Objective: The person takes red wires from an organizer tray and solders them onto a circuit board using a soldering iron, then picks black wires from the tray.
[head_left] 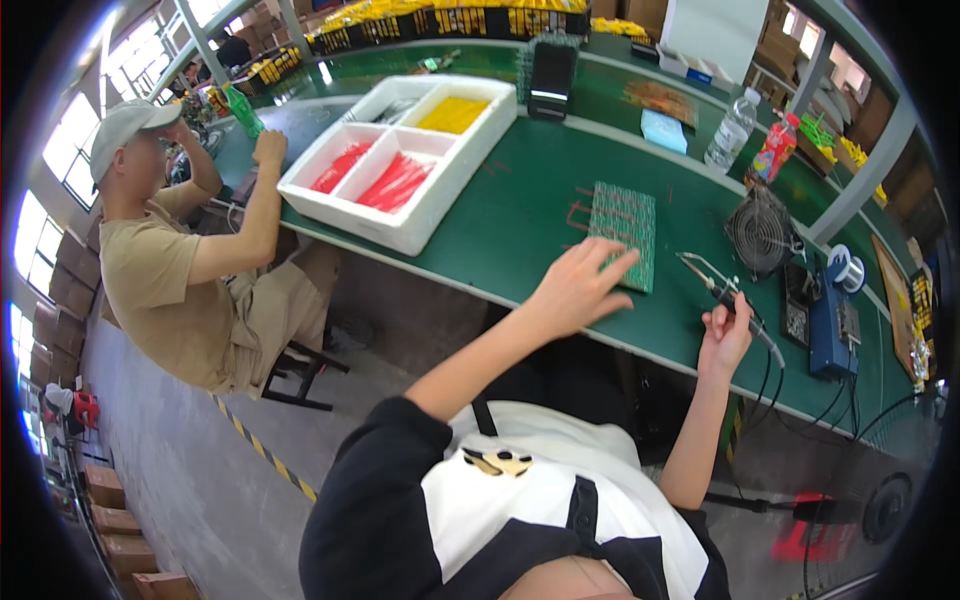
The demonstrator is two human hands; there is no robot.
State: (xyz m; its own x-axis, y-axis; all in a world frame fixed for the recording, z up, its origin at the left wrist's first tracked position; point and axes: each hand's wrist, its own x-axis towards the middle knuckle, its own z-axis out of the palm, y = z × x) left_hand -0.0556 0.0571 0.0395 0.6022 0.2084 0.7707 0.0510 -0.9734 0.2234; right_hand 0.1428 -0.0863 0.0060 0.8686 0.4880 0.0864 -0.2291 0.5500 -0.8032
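A green circuit board panel (pixel 641 235) lies on the green table, with thin red wires (pixel 577 213) along its left side. My left hand (pixel 580 287) is over the panel's near left part, its fingers spread and holding nothing; whether the fingertips touch the board I cannot tell. To the right of the panel, my right hand (pixel 725 335) is closed around a soldering iron (pixel 728 294). The iron's thin metal tip, with a curved guide beside it, points up and left, apart from the board. A cable trails from its handle down past the table edge.
A white foam tray (pixel 425 222) with red and yellow wires stands left. At right are a small round fan (pixel 762 232), a blue soldering station (pixel 830 325) and a wire spool (pixel 845 268). Bottles (pixel 732 132) and a phone (pixel 551 78) stand behind. A co-worker (pixel 170 245) sits left.
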